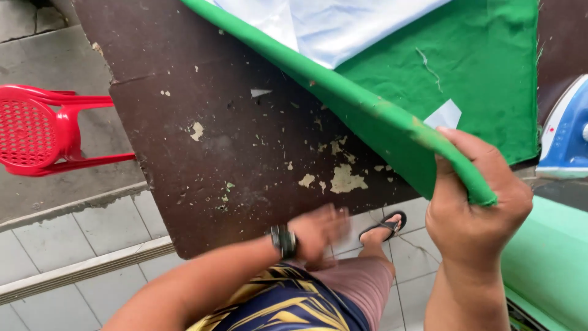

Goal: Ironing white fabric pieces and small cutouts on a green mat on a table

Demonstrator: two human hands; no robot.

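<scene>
— While your right hand is closed around the folded edge of the green cloth, where does the rest of that cloth lie?

— It runs from your fist up and away across the dark brown table, the fold forming a thick green ridge. You pinch that ridge with your thumb on the near side and your fingers wrapped over the top, which, as I judge it, keeps the doubled layers from sliding apart. Beyond the fold the cloth lies flat on the table, with a pale blue-white sheet resting on it at the far side.

— And your left hand?

— It sits at the near edge of the table, below the flaking patch in the surface, and it is blurred. You seem to have it loosely curled, but I cannot tell whether it holds anything. A dark wristwatch shows on that wrist.

— What else stands around the table?

— To the table's right a blue and white iron stands just past the cloth, and nearer you on that side is a pale green surface. To the table's left, well apart, is a red plastic chair on the concrete. Under the near edge you can see your sandalled foot on the tiled floor.
</scene>
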